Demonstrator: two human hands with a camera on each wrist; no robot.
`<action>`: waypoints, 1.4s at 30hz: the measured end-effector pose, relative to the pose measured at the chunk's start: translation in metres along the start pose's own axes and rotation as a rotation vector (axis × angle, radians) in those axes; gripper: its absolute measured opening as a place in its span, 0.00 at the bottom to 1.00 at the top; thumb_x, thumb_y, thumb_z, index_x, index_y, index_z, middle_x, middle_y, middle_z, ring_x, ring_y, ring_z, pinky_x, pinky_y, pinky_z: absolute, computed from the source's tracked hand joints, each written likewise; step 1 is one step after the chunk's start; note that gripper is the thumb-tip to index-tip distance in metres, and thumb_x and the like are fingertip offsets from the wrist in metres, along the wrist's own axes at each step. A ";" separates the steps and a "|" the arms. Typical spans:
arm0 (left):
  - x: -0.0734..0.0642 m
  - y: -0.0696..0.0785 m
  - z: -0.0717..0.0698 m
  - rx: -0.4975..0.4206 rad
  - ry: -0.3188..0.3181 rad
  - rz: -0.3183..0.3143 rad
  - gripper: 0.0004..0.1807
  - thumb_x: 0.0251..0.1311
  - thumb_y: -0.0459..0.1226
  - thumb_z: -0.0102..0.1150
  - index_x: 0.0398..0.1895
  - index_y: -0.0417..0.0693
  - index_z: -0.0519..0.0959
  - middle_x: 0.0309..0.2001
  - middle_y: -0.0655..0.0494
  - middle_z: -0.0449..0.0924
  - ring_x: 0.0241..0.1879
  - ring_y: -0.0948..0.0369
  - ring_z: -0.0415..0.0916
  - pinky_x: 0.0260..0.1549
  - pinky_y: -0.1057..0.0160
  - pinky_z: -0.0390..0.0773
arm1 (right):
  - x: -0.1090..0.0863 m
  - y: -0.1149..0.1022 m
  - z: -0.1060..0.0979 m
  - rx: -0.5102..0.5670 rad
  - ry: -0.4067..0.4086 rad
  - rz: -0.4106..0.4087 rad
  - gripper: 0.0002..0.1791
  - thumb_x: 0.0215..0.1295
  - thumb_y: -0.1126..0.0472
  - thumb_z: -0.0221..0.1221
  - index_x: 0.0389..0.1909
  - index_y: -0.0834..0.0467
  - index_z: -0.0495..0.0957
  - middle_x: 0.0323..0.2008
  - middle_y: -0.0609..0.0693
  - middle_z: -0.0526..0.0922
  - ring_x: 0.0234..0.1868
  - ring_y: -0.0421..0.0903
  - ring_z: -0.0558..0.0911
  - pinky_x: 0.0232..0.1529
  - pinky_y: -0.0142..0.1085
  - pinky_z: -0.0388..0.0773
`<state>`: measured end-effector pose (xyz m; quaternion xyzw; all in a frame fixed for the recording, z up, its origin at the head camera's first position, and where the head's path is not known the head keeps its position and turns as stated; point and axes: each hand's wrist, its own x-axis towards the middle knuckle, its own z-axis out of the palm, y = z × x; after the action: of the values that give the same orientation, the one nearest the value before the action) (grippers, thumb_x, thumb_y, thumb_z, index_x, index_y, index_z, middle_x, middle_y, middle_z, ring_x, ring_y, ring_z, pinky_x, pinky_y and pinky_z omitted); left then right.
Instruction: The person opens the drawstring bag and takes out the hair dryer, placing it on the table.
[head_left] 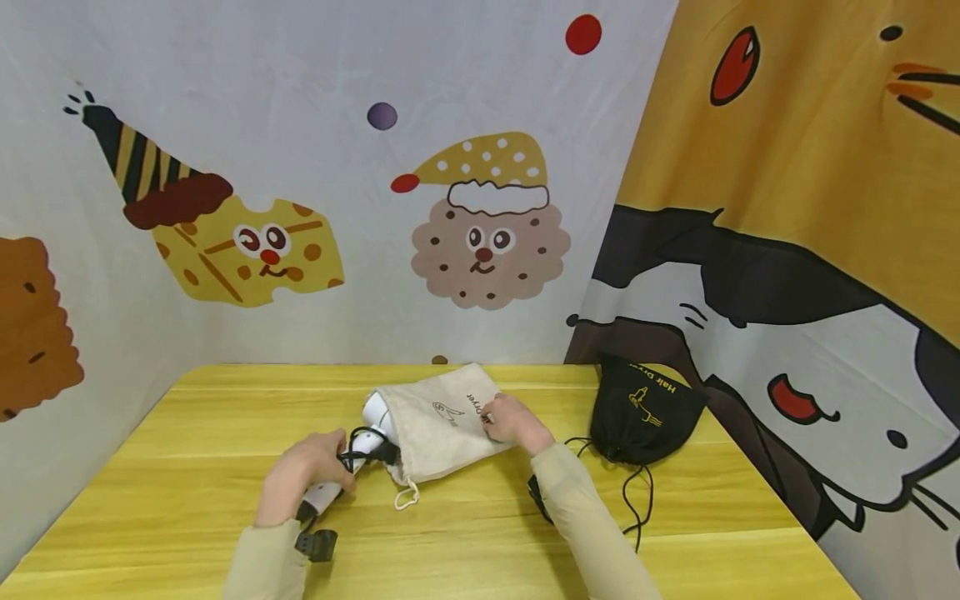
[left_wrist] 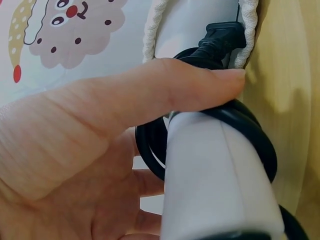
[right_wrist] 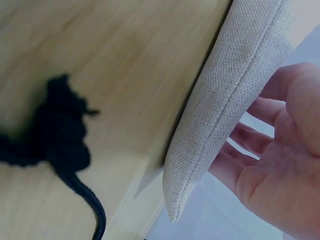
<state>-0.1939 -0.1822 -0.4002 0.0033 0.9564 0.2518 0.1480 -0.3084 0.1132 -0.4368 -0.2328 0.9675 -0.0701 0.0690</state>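
A white hair dryer (head_left: 378, 412) sits partly inside a beige cloth drawstring bag (head_left: 442, 442); its nozzle end is hidden there. Its handle (left_wrist: 215, 175), with a black cord (left_wrist: 255, 135) looped round it, is gripped by my left hand (head_left: 309, 467). In the left wrist view the thumb lies across the cord, beside the black plug (left_wrist: 225, 40). At the closed end of the bag, my right hand (head_left: 517, 423) holds the printed cloth with bent fingers. The right wrist view shows the fingers (right_wrist: 250, 137) against the bag's side, their tips hidden.
A black drawstring bag (head_left: 641, 417) marked "Hair Dryer" lies at the right of the wooden table (head_left: 420, 550), its cords trailing forward. Another black object (head_left: 537, 498) is partly hidden by my right forearm. Cartoon-printed cloth walls (head_left: 300, 50) stand behind and beside the table.
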 end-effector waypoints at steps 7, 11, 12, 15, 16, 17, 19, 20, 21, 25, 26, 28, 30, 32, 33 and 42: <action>-0.001 -0.001 -0.001 0.002 -0.005 -0.016 0.25 0.37 0.40 0.73 0.40 0.41 0.73 0.33 0.49 0.74 0.29 0.56 0.70 0.25 0.62 0.70 | -0.001 0.002 0.000 -0.005 0.033 -0.028 0.14 0.62 0.62 0.57 0.47 0.60 0.83 0.41 0.53 0.81 0.35 0.43 0.71 0.42 0.38 0.74; -0.001 -0.002 -0.002 0.009 -0.006 -0.013 0.27 0.37 0.40 0.73 0.42 0.40 0.74 0.34 0.48 0.75 0.30 0.56 0.70 0.26 0.62 0.71 | -0.002 0.001 0.000 0.007 0.032 -0.027 0.15 0.62 0.62 0.58 0.49 0.60 0.82 0.41 0.53 0.81 0.35 0.43 0.70 0.40 0.37 0.72; -0.001 -0.002 -0.002 0.011 -0.008 -0.012 0.27 0.38 0.40 0.73 0.43 0.40 0.74 0.35 0.48 0.76 0.31 0.56 0.71 0.27 0.61 0.72 | -0.002 0.001 0.000 0.011 0.030 -0.025 0.15 0.62 0.62 0.58 0.49 0.60 0.82 0.41 0.53 0.80 0.35 0.43 0.70 0.40 0.37 0.72; -0.001 -0.003 -0.003 0.013 -0.013 -0.010 0.31 0.38 0.40 0.72 0.48 0.38 0.73 0.39 0.46 0.77 0.33 0.55 0.71 0.29 0.60 0.73 | -0.002 0.000 0.000 0.024 0.018 -0.011 0.16 0.63 0.62 0.57 0.50 0.60 0.81 0.42 0.53 0.80 0.35 0.43 0.70 0.40 0.36 0.73; -0.001 -0.003 -0.003 0.013 -0.017 -0.011 0.33 0.38 0.40 0.72 0.51 0.37 0.73 0.41 0.45 0.77 0.33 0.55 0.71 0.30 0.59 0.74 | -0.001 0.000 0.001 0.026 0.017 -0.008 0.16 0.63 0.61 0.57 0.50 0.60 0.81 0.43 0.53 0.80 0.36 0.43 0.70 0.40 0.36 0.73; -0.001 -0.003 -0.004 0.010 -0.019 -0.011 0.34 0.38 0.40 0.72 0.52 0.36 0.72 0.42 0.44 0.78 0.34 0.55 0.71 0.31 0.59 0.74 | -0.001 0.000 0.001 0.029 0.015 -0.005 0.16 0.63 0.61 0.57 0.51 0.60 0.81 0.43 0.53 0.79 0.36 0.43 0.70 0.41 0.36 0.73; -0.001 -0.004 -0.004 0.009 -0.022 -0.010 0.35 0.39 0.40 0.72 0.53 0.35 0.72 0.43 0.43 0.78 0.34 0.55 0.71 0.31 0.59 0.74 | -0.001 0.000 0.001 0.033 0.011 0.002 0.16 0.63 0.61 0.57 0.51 0.59 0.81 0.44 0.53 0.79 0.36 0.43 0.71 0.41 0.36 0.73; -0.001 -0.004 -0.004 0.009 -0.022 -0.009 0.35 0.38 0.40 0.72 0.53 0.36 0.72 0.43 0.43 0.78 0.34 0.55 0.71 0.31 0.59 0.74 | -0.001 0.001 0.002 0.034 0.011 0.003 0.16 0.63 0.61 0.58 0.51 0.59 0.81 0.44 0.53 0.79 0.36 0.43 0.71 0.41 0.36 0.73; -0.001 -0.004 -0.004 0.011 -0.022 -0.008 0.34 0.38 0.40 0.72 0.52 0.36 0.72 0.42 0.44 0.78 0.34 0.55 0.71 0.31 0.59 0.74 | -0.001 0.001 0.002 0.036 0.011 0.004 0.16 0.63 0.61 0.58 0.51 0.60 0.81 0.43 0.53 0.79 0.36 0.43 0.71 0.41 0.36 0.73; -0.002 -0.006 -0.004 0.013 -0.029 -0.015 0.35 0.38 0.40 0.72 0.52 0.36 0.72 0.43 0.43 0.78 0.34 0.55 0.71 0.32 0.58 0.75 | -0.002 0.001 0.002 0.043 0.011 0.002 0.17 0.62 0.61 0.58 0.51 0.60 0.80 0.42 0.53 0.78 0.35 0.43 0.71 0.38 0.34 0.72; -0.002 -0.006 -0.004 0.012 -0.032 -0.018 0.36 0.38 0.40 0.72 0.54 0.36 0.71 0.45 0.42 0.78 0.35 0.55 0.72 0.33 0.57 0.75 | -0.002 0.001 0.002 0.045 0.011 0.001 0.17 0.62 0.61 0.58 0.51 0.60 0.80 0.41 0.53 0.78 0.35 0.43 0.71 0.37 0.34 0.72; -0.002 -0.006 -0.004 0.003 -0.038 -0.027 0.40 0.39 0.40 0.72 0.58 0.34 0.69 0.49 0.39 0.77 0.36 0.54 0.72 0.35 0.56 0.76 | -0.003 0.001 0.001 0.048 0.010 0.000 0.17 0.62 0.61 0.59 0.51 0.60 0.80 0.41 0.53 0.78 0.35 0.43 0.71 0.37 0.34 0.72; -0.002 -0.007 -0.004 -0.005 -0.042 -0.035 0.42 0.39 0.40 0.72 0.60 0.34 0.68 0.50 0.38 0.76 0.37 0.54 0.72 0.36 0.55 0.76 | -0.003 0.001 0.001 0.050 0.009 0.000 0.17 0.62 0.61 0.59 0.51 0.60 0.80 0.42 0.53 0.79 0.35 0.43 0.71 0.38 0.35 0.73; -0.002 -0.007 -0.005 -0.008 -0.046 -0.038 0.43 0.38 0.40 0.73 0.61 0.34 0.67 0.51 0.38 0.76 0.37 0.54 0.72 0.36 0.55 0.77 | -0.003 0.001 0.001 0.049 0.007 0.002 0.17 0.62 0.60 0.59 0.51 0.60 0.80 0.43 0.54 0.79 0.36 0.43 0.72 0.41 0.36 0.74; -0.002 -0.007 -0.005 -0.008 -0.048 -0.040 0.43 0.39 0.40 0.73 0.61 0.34 0.67 0.51 0.38 0.76 0.38 0.54 0.72 0.37 0.55 0.77 | -0.003 0.002 0.002 0.049 0.006 0.004 0.18 0.61 0.60 0.60 0.51 0.60 0.80 0.44 0.54 0.79 0.37 0.44 0.72 0.42 0.37 0.75; -0.002 -0.009 -0.006 -0.019 -0.070 -0.052 0.43 0.39 0.40 0.72 0.61 0.35 0.67 0.50 0.38 0.75 0.37 0.54 0.72 0.36 0.55 0.77 | -0.003 0.003 0.002 0.059 -0.020 0.025 0.20 0.62 0.56 0.59 0.54 0.58 0.79 0.44 0.53 0.78 0.36 0.43 0.71 0.40 0.36 0.74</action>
<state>-0.1934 -0.1931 -0.3994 -0.0142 0.9480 0.2564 0.1880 -0.3071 0.1166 -0.4387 -0.2190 0.9672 -0.0954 0.0861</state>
